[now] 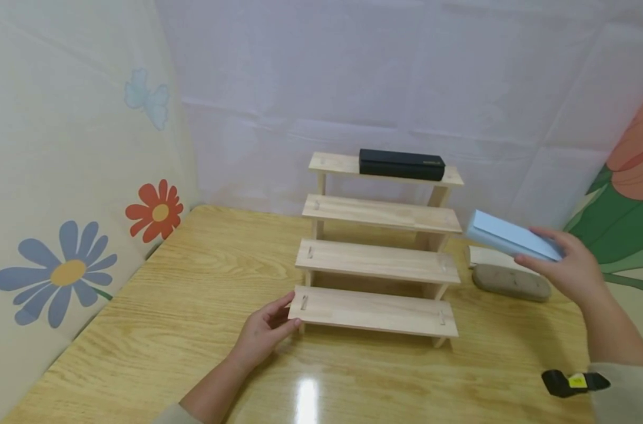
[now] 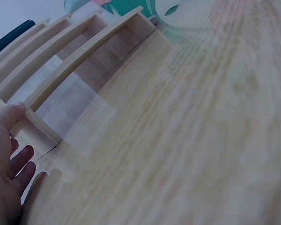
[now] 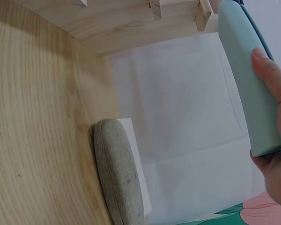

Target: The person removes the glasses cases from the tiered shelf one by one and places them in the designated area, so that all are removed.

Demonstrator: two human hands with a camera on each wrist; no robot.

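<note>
A four-tier wooden display stand (image 1: 374, 310) rises in steps at the middle of the table. My left hand (image 1: 263, 334) holds the left end of its lowest board, thumb at the front corner; in the left wrist view the other fingers (image 2: 22, 165) are bent beside the stand's leg. To the right of the stand, my right hand (image 1: 573, 268) grips a light blue glasses case (image 1: 512, 234) by one end, raised above the table. A black glasses case (image 1: 401, 165) lies on the top board.
Below the raised case, a grey-brown fabric glasses case (image 1: 511, 282) lies on the wooden table (image 1: 194, 282), with a white case-like object (image 1: 493, 257) behind it. White and flower-printed cloths (image 1: 279, 70) hang around the table. A black strap (image 1: 565, 383) is on the right sleeve.
</note>
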